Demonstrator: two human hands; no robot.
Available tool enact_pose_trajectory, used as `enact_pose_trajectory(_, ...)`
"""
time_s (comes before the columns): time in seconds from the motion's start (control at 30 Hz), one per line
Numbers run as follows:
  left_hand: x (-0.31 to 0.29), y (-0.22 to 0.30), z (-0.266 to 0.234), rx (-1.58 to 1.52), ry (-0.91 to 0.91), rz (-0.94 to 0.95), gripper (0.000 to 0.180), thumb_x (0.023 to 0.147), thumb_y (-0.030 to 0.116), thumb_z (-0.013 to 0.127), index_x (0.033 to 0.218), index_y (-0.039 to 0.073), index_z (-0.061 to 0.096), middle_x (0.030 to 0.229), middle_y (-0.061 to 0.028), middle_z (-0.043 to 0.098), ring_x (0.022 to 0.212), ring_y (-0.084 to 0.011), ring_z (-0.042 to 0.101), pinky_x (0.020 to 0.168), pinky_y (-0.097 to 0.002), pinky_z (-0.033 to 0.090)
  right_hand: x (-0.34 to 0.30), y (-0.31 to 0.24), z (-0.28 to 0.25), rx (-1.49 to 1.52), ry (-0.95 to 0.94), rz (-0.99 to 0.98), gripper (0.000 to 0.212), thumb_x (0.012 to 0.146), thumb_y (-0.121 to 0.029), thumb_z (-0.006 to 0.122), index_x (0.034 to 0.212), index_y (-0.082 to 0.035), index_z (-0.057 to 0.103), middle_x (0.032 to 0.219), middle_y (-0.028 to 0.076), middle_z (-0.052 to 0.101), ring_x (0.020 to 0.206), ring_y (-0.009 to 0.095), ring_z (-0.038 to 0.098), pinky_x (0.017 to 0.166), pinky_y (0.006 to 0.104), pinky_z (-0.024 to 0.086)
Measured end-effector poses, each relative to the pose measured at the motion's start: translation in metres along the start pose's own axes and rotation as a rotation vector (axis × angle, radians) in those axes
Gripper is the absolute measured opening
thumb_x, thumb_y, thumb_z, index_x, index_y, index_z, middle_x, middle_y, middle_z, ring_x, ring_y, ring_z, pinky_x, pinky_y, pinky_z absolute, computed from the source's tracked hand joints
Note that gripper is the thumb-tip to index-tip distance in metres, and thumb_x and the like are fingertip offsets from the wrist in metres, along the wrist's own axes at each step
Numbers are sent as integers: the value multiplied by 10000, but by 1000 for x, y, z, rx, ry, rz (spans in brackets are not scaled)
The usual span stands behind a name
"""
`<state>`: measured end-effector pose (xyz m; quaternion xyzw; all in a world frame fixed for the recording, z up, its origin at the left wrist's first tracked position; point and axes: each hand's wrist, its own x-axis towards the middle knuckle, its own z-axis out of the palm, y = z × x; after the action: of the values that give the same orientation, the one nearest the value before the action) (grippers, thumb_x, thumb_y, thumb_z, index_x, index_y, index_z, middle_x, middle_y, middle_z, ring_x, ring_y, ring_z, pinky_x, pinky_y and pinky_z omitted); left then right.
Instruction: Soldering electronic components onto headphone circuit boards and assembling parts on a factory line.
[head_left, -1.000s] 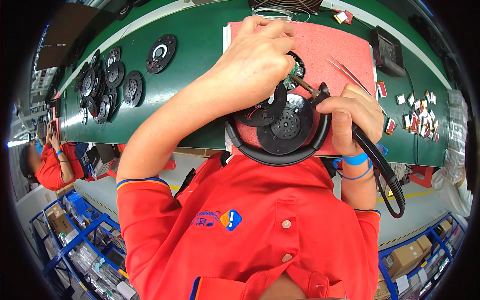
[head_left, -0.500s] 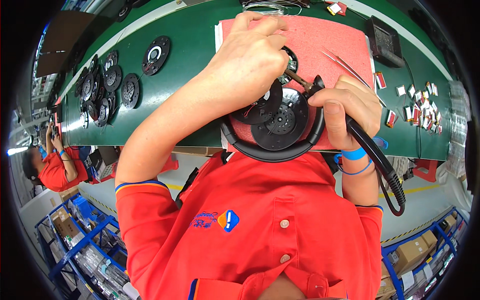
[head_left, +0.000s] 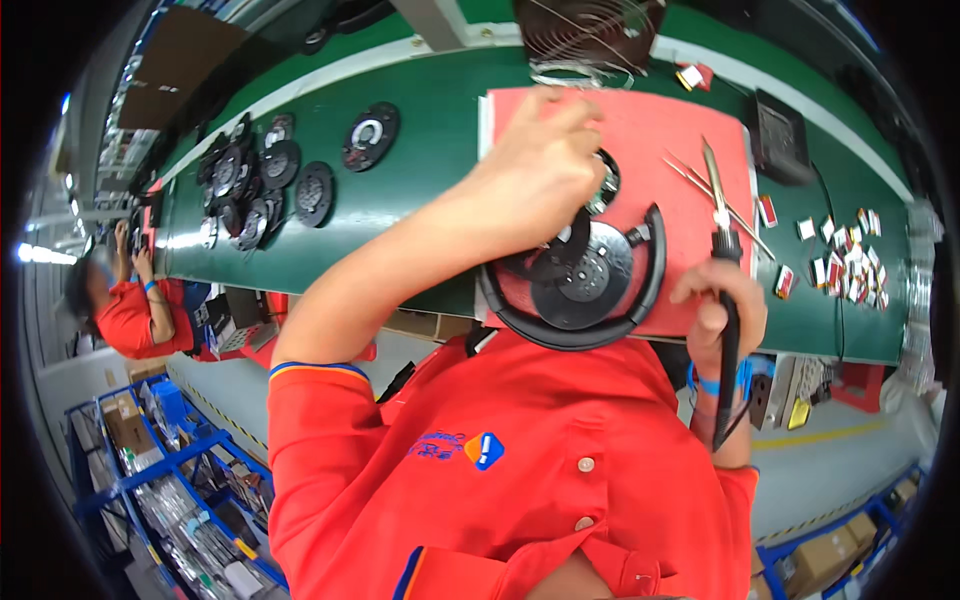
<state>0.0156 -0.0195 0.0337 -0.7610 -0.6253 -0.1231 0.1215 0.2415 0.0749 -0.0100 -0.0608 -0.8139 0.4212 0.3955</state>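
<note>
My right hand [head_left: 728, 300] grips the black handle of a soldering iron [head_left: 727, 260], its metal tip pointing up over the pink foam mat [head_left: 640, 125]. My left hand [head_left: 550, 165] hovers over the mat with its fingers curled together; what they hold, if anything, is too blurred to make out. Below it lies a headphone with a curved black headband [head_left: 575, 338] and a round black ear-cup plate [head_left: 585, 280]. A second dark disc [head_left: 550, 255] overlaps that plate. A round part with a circuit board [head_left: 608, 180] shows partly beside my left hand.
Tweezers [head_left: 740, 215] lie on the mat's right side. Several small battery packs [head_left: 850, 265] and a black tray [head_left: 780, 135] are at the right. Round black speaker plates [head_left: 245, 180] pile up at the left. Coiled wire [head_left: 585, 75] sits behind the mat. A person [head_left: 135, 310] works far left.
My right hand has drawn the soldering iron away from the round circuit board, toward the right, and turned it tip-up. My left hand stays above the headphone parts. The whole view has shifted.
</note>
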Motion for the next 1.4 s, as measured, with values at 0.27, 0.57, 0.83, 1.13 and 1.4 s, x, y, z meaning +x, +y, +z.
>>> enact_pose_trajectory(0.27, -14, -4, 9, -218, 97, -167, 51, 682, 69, 617, 665, 21, 620, 962, -103, 630, 1027, -277, 542, 868, -394, 416, -6, -15, 2, -151, -153, -127, 381, 701, 65, 685, 933, -82, 421, 945, 164, 651, 813, 323, 603, 747, 405, 468)
enact_pose_trajectory(0.57, -22, -7, 29, -690, 172, -396, 69, 644, 91, 620, 626, 26, 606, 817, -145, 597, 890, -326, 560, 784, -408, 457, -9, -26, 7, -103, -368, -109, 435, 665, 70, 699, 918, -110, 395, 968, 146, 633, 876, 335, 575, 791, 419, 433)
enact_pose_trajectory(0.83, -33, -16, 4, -723, 63, -559, 94, 734, 52, 644, 782, -23, 613, 909, -123, 634, 877, -259, 602, 784, -321, 464, 5, 14, -53, -443, 67, -78, 322, 679, -17, 730, 892, -76, 495, 960, 162, 625, 818, 349, 566, 709, 385, 470)
enact_pose_trajectory(1.13, -13, -3, 10, -754, 16, -511, 61, 734, 26, 632, 768, -20, 611, 989, -141, 647, 949, -255, 591, 843, -320, 433, 9, 53, -129, -953, -29, 130, 200, 783, -25, 578, 955, -110, 518, 825, 107, 562, 791, 325, 578, 646, 412, 477)
enact_pose_trajectory(1.4, -15, 8, -4, -362, 302, -299, 25, 811, -16, 591, 825, 4, 593, 969, -83, 618, 879, -172, 584, 818, -302, 440, 30, 36, -105, -574, 8, 100, 283, 793, -17, 507, 1056, -123, 511, 848, 124, 557, 809, 342, 592, 673, 395, 495)
